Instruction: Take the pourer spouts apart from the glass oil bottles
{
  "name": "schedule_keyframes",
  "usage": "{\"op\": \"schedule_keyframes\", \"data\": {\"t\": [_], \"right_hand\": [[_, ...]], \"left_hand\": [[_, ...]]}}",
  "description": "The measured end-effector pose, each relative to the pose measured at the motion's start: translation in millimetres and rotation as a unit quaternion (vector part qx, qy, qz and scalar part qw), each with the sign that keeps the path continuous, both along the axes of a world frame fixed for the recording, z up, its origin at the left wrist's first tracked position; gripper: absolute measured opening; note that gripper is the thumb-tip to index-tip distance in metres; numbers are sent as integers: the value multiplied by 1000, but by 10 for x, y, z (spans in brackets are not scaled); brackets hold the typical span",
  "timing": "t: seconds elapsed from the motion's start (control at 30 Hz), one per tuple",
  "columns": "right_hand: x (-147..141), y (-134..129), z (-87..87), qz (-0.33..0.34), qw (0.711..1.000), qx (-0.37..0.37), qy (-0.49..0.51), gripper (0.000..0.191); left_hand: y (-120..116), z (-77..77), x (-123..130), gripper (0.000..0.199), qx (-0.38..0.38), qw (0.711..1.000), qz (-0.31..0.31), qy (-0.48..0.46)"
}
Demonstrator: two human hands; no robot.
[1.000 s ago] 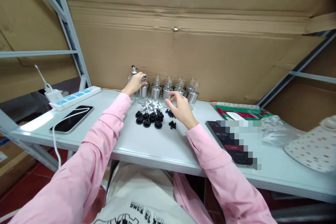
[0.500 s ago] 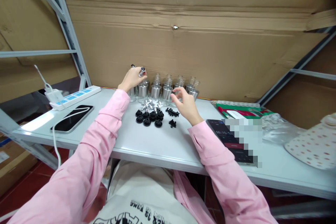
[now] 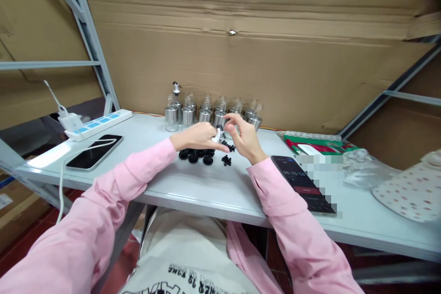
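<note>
My left hand (image 3: pixel 199 137) is closed on a silver-white pourer spout (image 3: pixel 217 136) with a black tip, held above the small parts on the table. Facing it closely, my right hand (image 3: pixel 245 138) has its thumb and forefinger curved and apart, with nothing visible between them. Black ridged stoppers (image 3: pixel 193 158) lie partly under my left hand. Two small clusters of black pieces (image 3: pixel 226 161) are near my right hand. Behind stand rows of glass bottles (image 3: pixel 188 115) with steel sleeves. One at the back left carries a pourer top (image 3: pixel 176 87).
At the left are a white power strip (image 3: pixel 99 125) and a dark phone (image 3: pixel 94 152) with a white cable. Another phone (image 3: pixel 299 179), showing a timer, lies right of my right hand. Farther right are clear plastic bags (image 3: pixel 365 170) and a dotted white item (image 3: pixel 409 190). Cardboard (image 3: pixel 241 64) walls the back.
My left hand has come from above the back-left bottles down and right towards my right hand, bringing the pourer spout. A pourer-topped bottle behind is now uncovered. My right hand has barely moved.
</note>
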State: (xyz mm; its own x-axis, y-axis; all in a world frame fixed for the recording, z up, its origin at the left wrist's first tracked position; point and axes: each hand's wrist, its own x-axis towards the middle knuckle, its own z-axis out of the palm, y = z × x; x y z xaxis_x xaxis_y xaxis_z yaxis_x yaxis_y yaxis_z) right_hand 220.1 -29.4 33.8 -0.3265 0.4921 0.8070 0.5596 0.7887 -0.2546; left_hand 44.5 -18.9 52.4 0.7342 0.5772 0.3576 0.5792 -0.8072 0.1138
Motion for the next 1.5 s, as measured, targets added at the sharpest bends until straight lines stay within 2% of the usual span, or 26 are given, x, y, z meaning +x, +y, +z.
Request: {"op": "schedule_keyframes", "data": {"t": [0.13, 0.23, 0.33, 0.47, 0.57, 0.73, 0.87, 1.07, 1.2, 1.33, 1.5], "right_hand": [[-154, -117, -62, 61, 991, 109, -46, 51], [-240, -165, -105, 74, 979, 167, -86, 57], [-260, -144, -151, 51, 974, 181, -126, 60], [-249, -104, -185, 16, 971, 161, -178, 66], [-266, -115, -177, 20, 971, 141, -191, 72], [-287, -141, -152, 17, 970, 138, -200, 70], [-276, -132, -164, -23, 968, 159, -194, 66], [-265, -101, -206, -39, 966, 183, -178, 63], [-277, -81, -224, -46, 975, 147, -163, 63], [-317, -81, -249, -42, 986, 105, -121, 62], [-321, -91, -232, -31, 984, 74, -161, 61]], "left_hand": [[-170, -233, -140, 74, 13, 997, -67, -46], [-203, -350, -186, 76, 20, 993, -87, -82], [-158, -459, -184, 76, 37, 991, -84, -102], [-111, -560, -180, 69, 44, 991, -55, -113], [-134, -562, -187, 57, 29, 992, -42, -117], [-203, -490, -173, 41, 5, 994, -23, -109], [-225, -451, -156, 35, -12, 995, -21, -93], [-205, -455, -152, 32, -31, 994, -46, -95], [-200, -473, -147, 29, -22, 992, -40, -120], [-198, -481, -155, 17, -60, 989, -46, -124], [-199, -499, -155, 17, -80, 991, -48, -98]]}}
